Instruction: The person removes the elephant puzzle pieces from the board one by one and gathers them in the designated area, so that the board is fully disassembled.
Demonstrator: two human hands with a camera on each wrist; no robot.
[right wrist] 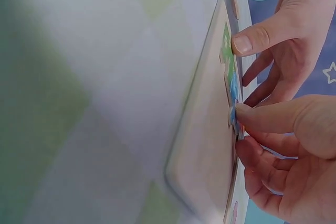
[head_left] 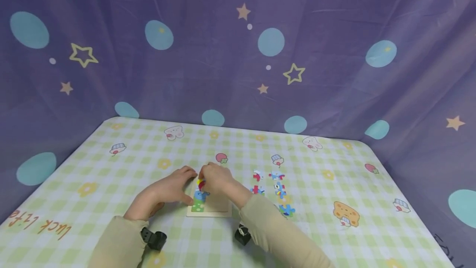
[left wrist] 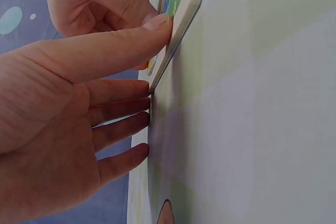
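Observation:
A shallow wooden puzzle board (head_left: pixel 219 209) lies on the table in front of me, with joined green and blue jigsaw pieces (head_left: pixel 198 206) along its left side. My left hand (head_left: pixel 167 187) is at that side, thumb on the board's edge and the other fingers stretched out past it in the left wrist view. Over the board's upper left, my right hand (head_left: pixel 217 177) pinches a small blue jigsaw piece (right wrist: pixel 233 115) between thumb and curled fingers, right against the joined pieces. Part of that piece is hidden by the fingers. Bare wood shows on the board's right part.
Several loose jigsaw pieces lie right of the board, among them a red one (head_left: pixel 257 175), a blue and red one (head_left: pixel 277 175) and a blue and green one (head_left: pixel 286 210). A checked cloth (head_left: pixel 148 156) covers the table. A purple curtain (head_left: pixel 223 73) hangs behind it.

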